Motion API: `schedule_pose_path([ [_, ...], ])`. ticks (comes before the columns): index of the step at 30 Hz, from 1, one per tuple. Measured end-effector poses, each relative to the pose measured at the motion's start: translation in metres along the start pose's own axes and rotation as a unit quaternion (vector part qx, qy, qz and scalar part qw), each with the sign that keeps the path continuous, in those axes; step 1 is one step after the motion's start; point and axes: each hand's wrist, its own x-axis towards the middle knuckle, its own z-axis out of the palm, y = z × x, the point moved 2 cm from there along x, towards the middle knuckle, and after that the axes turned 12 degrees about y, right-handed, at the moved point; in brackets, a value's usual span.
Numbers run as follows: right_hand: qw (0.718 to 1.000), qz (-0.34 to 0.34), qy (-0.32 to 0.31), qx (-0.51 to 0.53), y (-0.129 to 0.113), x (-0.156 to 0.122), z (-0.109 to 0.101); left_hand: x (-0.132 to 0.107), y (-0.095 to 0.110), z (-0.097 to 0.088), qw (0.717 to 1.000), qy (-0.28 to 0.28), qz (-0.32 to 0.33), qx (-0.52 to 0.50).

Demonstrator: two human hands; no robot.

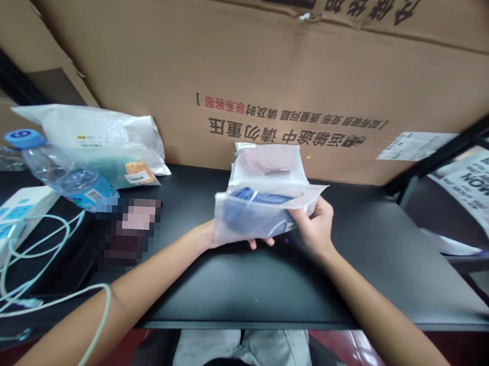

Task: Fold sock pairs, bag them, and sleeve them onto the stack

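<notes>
Both my hands hold a translucent plastic bag (259, 211) above the black tabletop (239, 281). Folded blue cloth (253, 211) shows through the bag, and its exact kind is hidden. My left hand (229, 237) cradles the bag's lower left side, with fingers curled beneath it. My right hand (314, 225) pinches the right end between thumb and fingers. A white-and-pink packet with a printed label (267, 168) stands up behind the blue cloth, touching the bag.
On the left stand a plastic water bottle (67, 171), a white plastic parcel (95, 137), a pixelated object (129, 231), a white power strip (8, 225) and pale cables (31, 264). A large printed cardboard sheet (274, 86) rises behind the table.
</notes>
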Motion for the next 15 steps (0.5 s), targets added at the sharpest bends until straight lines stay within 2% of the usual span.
schedule_pose_path([
  [2, 0.998, 0.036, 0.052, 0.013, 0.003, 0.006, -0.002, 0.001, 0.010, 0.003, 1.000, 0.020, 0.013, -0.018],
  [4, 0.996, 0.059, 0.068, 0.022, 0.006, 0.012, -0.001, 0.003, 0.020, 0.004, 0.993, 0.077, 0.075, -0.049],
  [6, 0.995, 0.079, 0.061, 0.019, 0.006, 0.014, 0.001, 0.004, 0.026, 0.005, 0.983, 0.112, 0.139, -0.046],
  [10, 0.995, 0.086, 0.040, 0.017, 0.002, 0.011, 0.004, 0.006, 0.027, 0.002, 0.962, 0.151, 0.222, 0.050],
  [13, 0.995, 0.031, 0.085, 0.048, -0.003, 0.016, -0.003, 0.009, 0.024, -0.003, 0.953, 0.169, 0.229, 0.107],
  [15, 0.992, 0.026, 0.064, 0.103, -0.003, 0.026, -0.011, 0.010, 0.023, -0.005, 0.953, 0.159, 0.209, 0.153],
])
